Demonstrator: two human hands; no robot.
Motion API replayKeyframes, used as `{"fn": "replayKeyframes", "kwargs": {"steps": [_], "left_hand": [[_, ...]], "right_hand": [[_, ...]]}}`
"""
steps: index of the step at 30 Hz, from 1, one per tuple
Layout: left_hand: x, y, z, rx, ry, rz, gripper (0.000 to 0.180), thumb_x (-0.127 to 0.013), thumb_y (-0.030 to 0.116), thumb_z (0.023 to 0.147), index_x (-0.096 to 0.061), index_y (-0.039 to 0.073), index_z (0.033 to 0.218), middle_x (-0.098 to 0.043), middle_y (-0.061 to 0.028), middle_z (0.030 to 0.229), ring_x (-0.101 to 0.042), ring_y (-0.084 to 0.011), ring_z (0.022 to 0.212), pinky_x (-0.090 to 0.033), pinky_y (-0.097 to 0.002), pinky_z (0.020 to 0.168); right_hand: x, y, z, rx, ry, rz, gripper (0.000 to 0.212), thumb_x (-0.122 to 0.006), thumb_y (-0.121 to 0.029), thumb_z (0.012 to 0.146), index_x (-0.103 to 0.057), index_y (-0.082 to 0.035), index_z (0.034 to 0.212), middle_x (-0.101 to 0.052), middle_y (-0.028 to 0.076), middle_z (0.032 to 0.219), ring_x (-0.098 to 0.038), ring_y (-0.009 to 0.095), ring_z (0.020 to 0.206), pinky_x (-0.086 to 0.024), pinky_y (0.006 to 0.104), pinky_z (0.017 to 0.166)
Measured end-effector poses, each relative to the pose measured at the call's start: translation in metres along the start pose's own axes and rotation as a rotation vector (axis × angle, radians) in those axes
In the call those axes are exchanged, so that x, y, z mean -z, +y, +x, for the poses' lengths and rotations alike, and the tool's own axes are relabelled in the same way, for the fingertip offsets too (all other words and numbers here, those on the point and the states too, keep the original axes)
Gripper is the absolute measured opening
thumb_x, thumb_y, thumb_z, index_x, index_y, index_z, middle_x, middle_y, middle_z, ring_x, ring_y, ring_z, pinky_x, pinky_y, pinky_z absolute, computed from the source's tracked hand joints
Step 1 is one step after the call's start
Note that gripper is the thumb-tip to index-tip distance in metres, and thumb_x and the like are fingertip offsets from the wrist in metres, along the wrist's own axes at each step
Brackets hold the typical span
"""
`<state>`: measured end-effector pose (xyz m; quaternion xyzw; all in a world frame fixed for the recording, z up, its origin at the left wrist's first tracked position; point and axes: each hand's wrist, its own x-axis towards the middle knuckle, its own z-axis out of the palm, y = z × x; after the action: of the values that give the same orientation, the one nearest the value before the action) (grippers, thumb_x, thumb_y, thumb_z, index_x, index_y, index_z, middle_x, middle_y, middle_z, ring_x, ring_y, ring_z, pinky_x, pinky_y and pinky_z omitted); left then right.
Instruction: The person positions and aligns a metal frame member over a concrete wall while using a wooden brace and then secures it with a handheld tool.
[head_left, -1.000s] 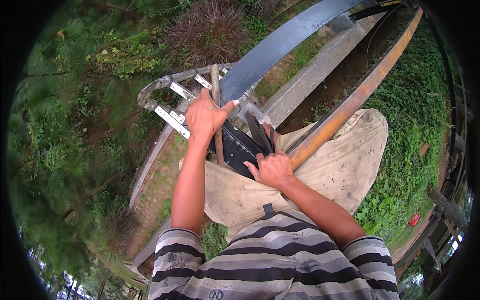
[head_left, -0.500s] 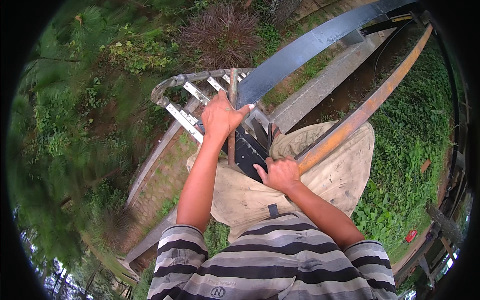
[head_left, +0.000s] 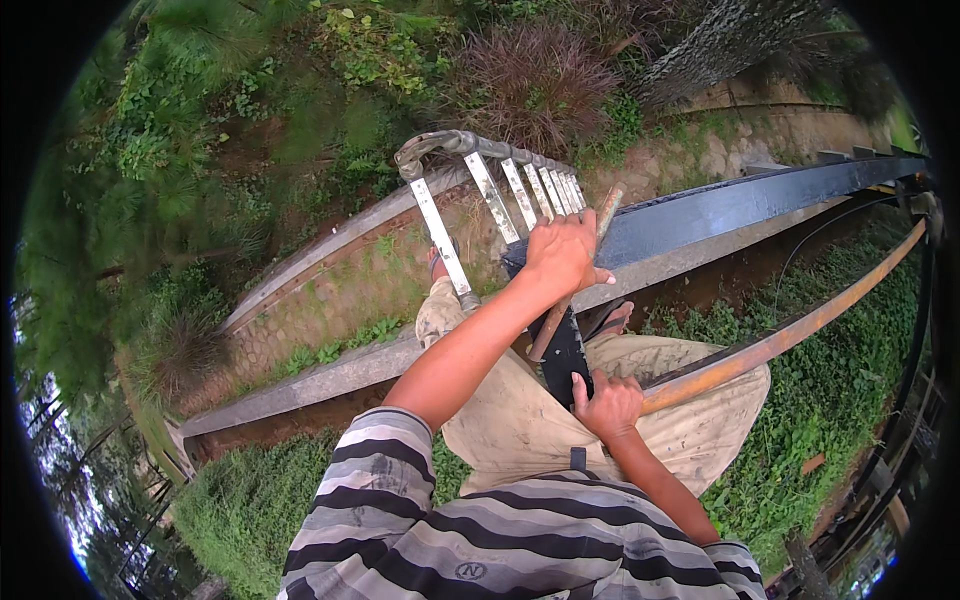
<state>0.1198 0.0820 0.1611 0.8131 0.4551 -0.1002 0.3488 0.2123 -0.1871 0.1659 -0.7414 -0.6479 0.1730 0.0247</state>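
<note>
My left hand (head_left: 563,255) is wrapped around a wooden handle (head_left: 603,207) that slants down toward my lap. Its lower end meets a dark flat blade-like piece (head_left: 566,358). My right hand (head_left: 606,406) sits lower, closed on the near end of a long rusty orange bar (head_left: 780,342), with one finger lying against the dark piece. Both hands are above my khaki trousers (head_left: 520,430). An aluminium ladder (head_left: 470,190) with pale rungs drops away just left of my left hand.
A long dark metal beam (head_left: 740,205) runs off to the right behind the handle. Far below lie a concrete kerb (head_left: 330,375), a paved strip, grass (head_left: 240,500) and bushes (head_left: 540,70). A tree trunk (head_left: 720,45) stands at the top right.
My head has tilted, so the ladder and beam sit differently in view. My left hand's fingers, spread over the handle before, now wrap it. My right hand stays on the orange bar.
</note>
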Motion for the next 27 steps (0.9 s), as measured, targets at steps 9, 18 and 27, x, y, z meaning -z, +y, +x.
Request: {"fn": "replayKeyframes", "kwargs": {"steps": [9,18,27], "left_hand": [[-0.006,-0.011,0.002,-0.062,0.013,-0.200,0.071,-0.093,0.041,0.073,-0.051,-0.001,0.113,-0.071,-0.0233,0.108,-0.074,-0.0425,0.099,-0.060,-0.0520,0.077],[0.003,-0.002,0.009,0.007,-0.040,-0.113,0.075,-0.092,0.045,0.072,-0.053,-0.001,0.118,-0.073,-0.0252,0.106,-0.073,-0.0449,0.097,-0.059,-0.0521,0.082],[-0.020,0.035,0.005,0.027,0.060,0.112,0.105,-0.093,0.045,0.073,-0.043,0.003,0.155,-0.068,-0.0293,0.133,-0.064,-0.0498,0.123,-0.050,-0.0534,0.104]], "right_hand": [[-0.005,0.009,-0.001,0.035,0.010,0.057,0.042,-0.077,-0.044,0.088,-0.060,-0.012,0.067,-0.058,0.008,0.053,-0.058,0.028,0.048,-0.045,0.0406,0.058],[0.000,-0.003,0.005,-0.053,-0.027,0.103,0.044,-0.074,-0.046,0.092,-0.063,-0.011,0.068,-0.062,0.009,0.054,-0.063,0.026,0.052,-0.047,0.0378,0.064],[0.013,0.025,-0.028,-0.128,-0.101,0.292,0.060,-0.056,-0.054,0.101,-0.073,-0.004,0.074,-0.069,0.017,0.063,-0.072,0.035,0.066,-0.056,0.0447,0.076]]}}
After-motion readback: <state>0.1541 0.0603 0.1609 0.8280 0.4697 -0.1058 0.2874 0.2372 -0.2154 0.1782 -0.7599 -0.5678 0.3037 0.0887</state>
